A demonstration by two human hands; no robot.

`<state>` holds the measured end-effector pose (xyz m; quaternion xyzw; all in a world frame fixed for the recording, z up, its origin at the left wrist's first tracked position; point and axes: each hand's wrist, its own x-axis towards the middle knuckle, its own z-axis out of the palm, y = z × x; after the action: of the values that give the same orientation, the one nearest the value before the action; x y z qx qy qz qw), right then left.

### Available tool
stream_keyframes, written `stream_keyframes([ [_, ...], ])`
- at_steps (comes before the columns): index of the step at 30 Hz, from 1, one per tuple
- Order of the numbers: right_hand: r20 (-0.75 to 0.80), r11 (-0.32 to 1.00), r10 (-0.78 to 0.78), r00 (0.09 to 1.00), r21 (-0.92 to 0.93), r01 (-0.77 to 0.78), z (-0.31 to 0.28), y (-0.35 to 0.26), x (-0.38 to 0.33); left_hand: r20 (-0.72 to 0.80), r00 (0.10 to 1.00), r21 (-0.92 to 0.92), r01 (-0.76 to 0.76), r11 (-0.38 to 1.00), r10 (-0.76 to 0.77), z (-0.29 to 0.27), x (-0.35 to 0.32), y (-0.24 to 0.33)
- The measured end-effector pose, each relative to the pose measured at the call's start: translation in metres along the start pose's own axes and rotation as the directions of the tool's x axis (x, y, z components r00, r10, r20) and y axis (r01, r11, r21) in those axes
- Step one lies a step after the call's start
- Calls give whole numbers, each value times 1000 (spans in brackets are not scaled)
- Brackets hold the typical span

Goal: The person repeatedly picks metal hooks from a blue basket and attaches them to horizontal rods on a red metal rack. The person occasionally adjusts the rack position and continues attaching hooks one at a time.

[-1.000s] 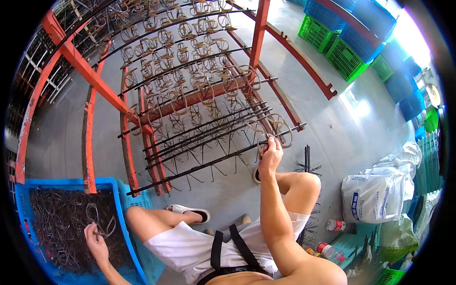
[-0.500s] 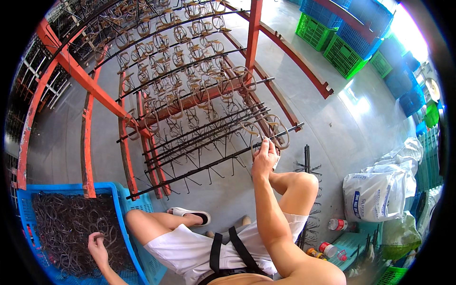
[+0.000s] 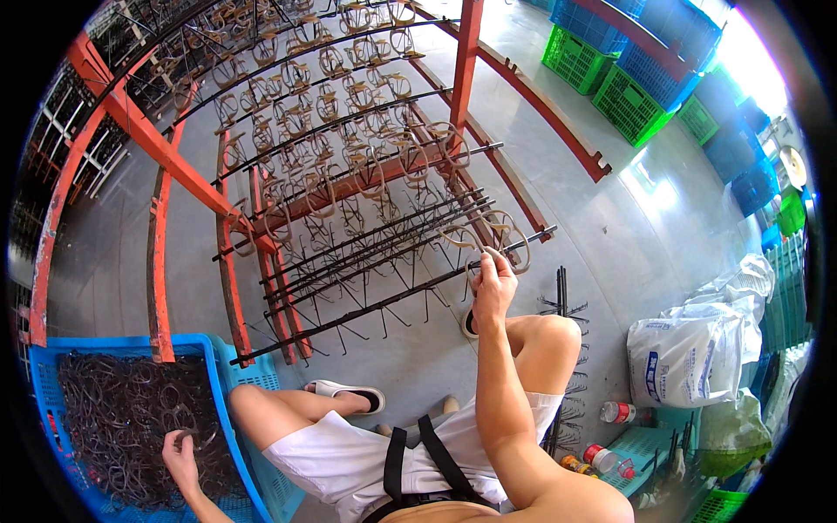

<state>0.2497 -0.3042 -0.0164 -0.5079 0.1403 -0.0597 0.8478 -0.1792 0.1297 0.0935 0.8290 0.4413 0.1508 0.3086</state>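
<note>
The left hand [image 3: 181, 455] has slid rightward inside the blue crate [image 3: 228, 394] at near left, fingers now curled over the tangle of dark wire rings [image 3: 113, 427]. The right hand [image 3: 493, 283] stays raised, fingers pinched on a wire ring [image 3: 493, 253] at the near hooked rod [image 3: 392, 301], whose long axis runs left-near to right-far across the orange rack [image 3: 157, 161].

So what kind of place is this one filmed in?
Probably a factory or workshop floor: an orange metal rack with hooked rods hung with wire loops, a blue crate full of dark rings, and stacked green and blue crates on bare concrete.
</note>
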Motion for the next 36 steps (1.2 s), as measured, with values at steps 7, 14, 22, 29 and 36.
stream_keyframes([
  [7, 61, 996, 28, 998, 87, -33, -5, 7, 2, -35, 999, -29, 11, 1000, -12, 11, 0, 11],
  [14, 128, 999, -22, 991, -30, 26, -2, 17, -8, 87, 994, -155, 78, 985, -65, 5, -5, 21],
  [22, 180, 912, -125, 976, -365, 184, 2, 12, -19, 310, 951, -187, 48, 981, 13, -3, -3, 15],
  [29, 114, 790, -198, 974, -569, 227, 7, -6, -15, 287, 957, -168, 11, 986, 38, -11, -6, 22],
  [36, 114, 821, -253, 961, -500, 276, 0, 13, -9, -112, 988, -436, 44, 899, -103, -21, -1, 0],
])
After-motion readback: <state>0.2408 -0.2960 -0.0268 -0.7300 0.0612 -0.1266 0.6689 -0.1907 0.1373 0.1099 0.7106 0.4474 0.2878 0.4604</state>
